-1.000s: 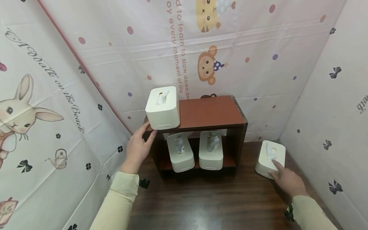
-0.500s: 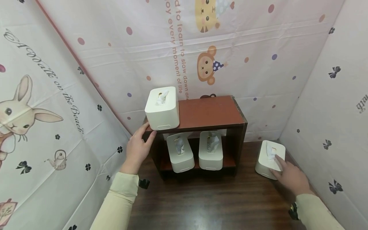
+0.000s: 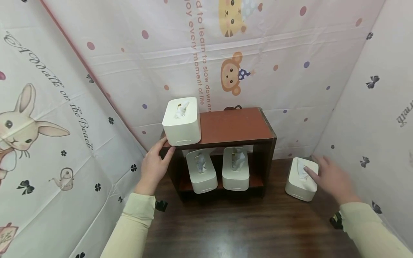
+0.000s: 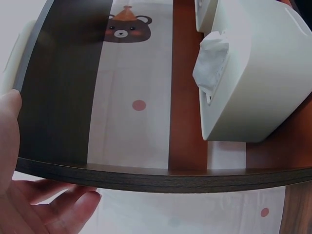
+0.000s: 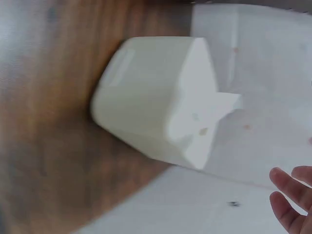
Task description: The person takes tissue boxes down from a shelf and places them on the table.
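The right hand [image 3: 332, 177] hovered at about four o'clock in the head view, fingers spread and straight, the nearest fingertip at the top of the loose tissue box [image 3: 301, 179]; it gripped nothing. That box stood on the dark wooden table [image 3: 238, 225], just right of the shelf unit [image 3: 235, 127] and apart from it. Its long axis ran from near to far, tipped slightly toward eleven o'clock, with the tissue slot facing up and a tuft of tissue showing.

At about eight o'clock the left hand [image 3: 154, 168] rested on the shelf unit's near left corner, thumb on the top board's edge and fingers under it, loosely extended.

Judging by the layout, the sorting looked mostly done: two tissue boxes [image 3: 201, 175] sat side by side on the lower shelf, and a third box [image 3: 181, 121] stood on the top board's left end. Only the loose box remained off the shelf, not yet lifted, with free room on the top board toward one o'clock.

Printed cloth walls [image 3: 284, 53] closed the far side.
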The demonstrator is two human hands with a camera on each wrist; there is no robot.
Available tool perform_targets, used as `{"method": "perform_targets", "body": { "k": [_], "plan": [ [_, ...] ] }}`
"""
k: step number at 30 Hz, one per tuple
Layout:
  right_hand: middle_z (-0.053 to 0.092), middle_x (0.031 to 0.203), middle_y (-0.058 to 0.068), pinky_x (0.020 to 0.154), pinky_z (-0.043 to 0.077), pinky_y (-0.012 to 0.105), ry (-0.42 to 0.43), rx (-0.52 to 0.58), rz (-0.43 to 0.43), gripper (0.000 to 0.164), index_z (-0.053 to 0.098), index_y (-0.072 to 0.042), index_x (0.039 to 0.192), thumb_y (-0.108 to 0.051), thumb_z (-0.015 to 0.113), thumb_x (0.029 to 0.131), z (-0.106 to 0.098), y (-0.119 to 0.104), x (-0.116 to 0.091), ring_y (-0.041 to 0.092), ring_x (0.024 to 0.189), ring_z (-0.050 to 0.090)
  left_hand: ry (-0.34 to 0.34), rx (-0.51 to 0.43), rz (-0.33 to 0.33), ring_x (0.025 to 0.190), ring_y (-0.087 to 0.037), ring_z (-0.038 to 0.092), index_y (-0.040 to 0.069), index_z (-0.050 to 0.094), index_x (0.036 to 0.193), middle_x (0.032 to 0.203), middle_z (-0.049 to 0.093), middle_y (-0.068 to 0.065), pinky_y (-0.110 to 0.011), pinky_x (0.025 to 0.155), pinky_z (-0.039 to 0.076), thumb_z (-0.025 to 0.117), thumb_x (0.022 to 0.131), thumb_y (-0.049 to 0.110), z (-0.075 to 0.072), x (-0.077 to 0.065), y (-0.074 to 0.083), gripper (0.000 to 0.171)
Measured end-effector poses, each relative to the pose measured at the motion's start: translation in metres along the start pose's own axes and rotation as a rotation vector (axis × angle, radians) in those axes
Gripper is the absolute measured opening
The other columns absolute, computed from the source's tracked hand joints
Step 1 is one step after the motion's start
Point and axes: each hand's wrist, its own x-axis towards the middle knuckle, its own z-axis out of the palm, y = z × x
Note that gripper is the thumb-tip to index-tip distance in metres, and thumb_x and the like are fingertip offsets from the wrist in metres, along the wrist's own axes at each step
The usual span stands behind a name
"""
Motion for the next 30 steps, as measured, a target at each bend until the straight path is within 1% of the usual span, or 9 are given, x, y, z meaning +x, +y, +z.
{"method": "perform_targets", "body": {
  "k": [5, 9, 11, 13, 19, 23, 27, 28, 30],
  "plan": [
    [0.045, 0.149, 0.042, 0.075, 0.052, 0.078, 0.058, -0.041, -0.069, 0.086, 0.035, -0.008, 0.171, -0.054, 0.069, 0.107, -0.034, -0.023, 0.011, 0.069, 0.114, 0.059, 0.000, -0.002, 0.000, 0.149, -0.039, 0.053, 0.027, 0.053, 0.165, 0.165, 0.055, -0.008, -0.067, 0.115, 0.044, 0.059, 0.110, 0.062, 0.001, 0.000, -0.002, 0.066],
    [0.050, 0.149, 0.039, 0.075, 0.052, 0.077, 0.106, -0.049, -0.099, 0.084, 0.036, -0.012, 0.172, -0.053, 0.070, 0.106, -0.061, -0.049, 0.015, 0.065, 0.116, 0.059, 0.000, -0.003, -0.002, 0.149, -0.038, 0.053, 0.029, 0.053, 0.165, 0.165, 0.055, -0.006, -0.067, 0.115, 0.044, 0.059, 0.109, 0.062, 0.001, 0.000, -0.003, 0.065],
    [0.052, 0.149, 0.037, 0.076, 0.052, 0.077, 0.127, -0.051, -0.122, 0.082, 0.037, -0.013, 0.171, -0.050, 0.071, 0.106, -0.071, -0.062, 0.016, 0.063, 0.117, 0.060, -0.001, -0.004, -0.003, 0.149, -0.038, 0.053, 0.030, 0.052, 0.165, 0.165, 0.055, -0.006, -0.067, 0.115, 0.044, 0.059, 0.109, 0.062, 0.001, 0.000, -0.003, 0.065],
    [0.054, 0.148, 0.034, 0.075, 0.053, 0.075, 0.146, -0.060, -0.152, 0.080, 0.039, -0.013, 0.170, -0.047, 0.073, 0.106, -0.080, -0.074, 0.018, 0.060, 0.115, 0.062, -0.003, -0.007, -0.005, 0.150, -0.039, 0.052, 0.030, 0.052, 0.166, 0.165, 0.055, -0.006, -0.067, 0.116, 0.043, 0.059, 0.109, 0.062, 0.001, 0.000, -0.002, 0.065],
    [0.058, 0.143, 0.031, 0.068, 0.055, 0.069, 0.197, -0.071, -0.231, 0.081, 0.044, -0.013, 0.168, -0.043, 0.080, 0.101, -0.093, -0.098, 0.028, 0.053, 0.105, 0.068, -0.003, -0.009, 0.002, 0.149, -0.039, 0.053, 0.031, 0.052, 0.166, 0.165, 0.055, -0.007, -0.068, 0.115, 0.043, 0.059, 0.109, 0.063, 0.001, 0.000, -0.003, 0.065],
    [0.058, 0.145, 0.030, 0.062, 0.055, 0.066, 0.211, -0.063, -0.250, 0.083, 0.045, -0.016, 0.167, -0.047, 0.081, 0.100, -0.103, -0.111, 0.032, 0.052, 0.099, 0.069, -0.005, -0.009, 0.008, 0.150, -0.039, 0.052, 0.031, 0.052, 0.166, 0.165, 0.055, -0.007, -0.068, 0.115, 0.043, 0.057, 0.109, 0.065, 0.002, 0.001, -0.004, 0.066],
    [0.057, 0.148, 0.028, 0.062, 0.055, 0.067, 0.196, -0.056, -0.269, 0.085, 0.044, -0.018, 0.168, -0.050, 0.081, 0.099, -0.112, -0.126, 0.035, 0.053, 0.103, 0.070, -0.006, -0.012, 0.003, 0.150, -0.039, 0.051, 0.030, 0.052, 0.166, 0.166, 0.054, -0.007, -0.068, 0.116, 0.042, 0.057, 0.109, 0.065, 0.002, 0.001, -0.004, 0.067],
    [0.057, 0.149, 0.028, 0.064, 0.055, 0.067, 0.191, -0.054, -0.276, 0.086, 0.044, -0.018, 0.169, -0.050, 0.082, 0.098, -0.114, -0.129, 0.037, 0.053, 0.107, 0.070, -0.006, -0.013, 0.001, 0.151, -0.038, 0.051, 0.030, 0.052, 0.166, 0.166, 0.054, -0.007, -0.068, 0.116, 0.042, 0.057, 0.109, 0.065, 0.002, 0.000, -0.004, 0.067],
    [0.059, 0.148, 0.027, 0.062, 0.056, 0.065, 0.183, -0.053, -0.295, 0.087, 0.044, -0.018, 0.168, -0.050, 0.083, 0.097, -0.118, -0.136, 0.038, 0.051, 0.104, 0.071, -0.006, -0.014, -0.002, 0.151, -0.039, 0.051, 0.030, 0.052, 0.166, 0.166, 0.054, -0.007, -0.068, 0.116, 0.042, 0.057, 0.109, 0.064, 0.002, 0.000, -0.004, 0.066]
  ]
}}
